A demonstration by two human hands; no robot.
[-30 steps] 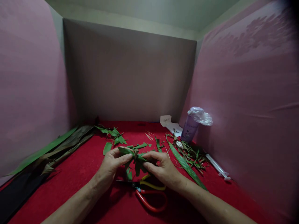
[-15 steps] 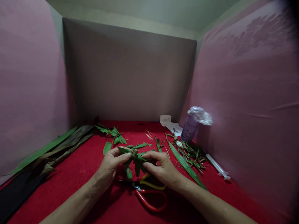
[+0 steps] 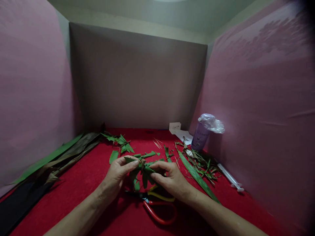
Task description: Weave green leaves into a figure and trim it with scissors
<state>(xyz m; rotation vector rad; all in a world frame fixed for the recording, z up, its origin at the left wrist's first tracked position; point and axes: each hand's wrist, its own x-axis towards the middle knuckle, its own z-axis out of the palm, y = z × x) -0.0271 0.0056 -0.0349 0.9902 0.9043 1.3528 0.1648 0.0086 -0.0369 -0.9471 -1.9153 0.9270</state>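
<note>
Between my two hands is a small bundle of green leaves (image 3: 144,177), gathered around a brownish knot at its centre with leaf ends fanning outward. My left hand (image 3: 118,175) pinches a leaf on its left side between thumb and fingers. On the opposite side, my right hand (image 3: 169,178) grips other leaf ends, thumb against fingers. Just below the bundle lie scissors (image 3: 159,213) with one red and one yellow handle, their dark blades pointing left. Part of the yellow handle is hidden behind the leaves and my right hand.
Long leaves (image 3: 56,157) lie along the left wall over a dark strip (image 3: 22,203). Cut leaves (image 3: 123,142), thin sticks (image 3: 157,143) and a heap of stems (image 3: 204,164) are scattered behind. At right stand a purple bottle (image 3: 199,136) and a syringe (image 3: 230,177). Paper cards (image 3: 175,127) sit behind.
The view has shifted slightly, so everything appears a little lower. Both hands keep their hold on the leaf bundle, with barely any finger movement.
</note>
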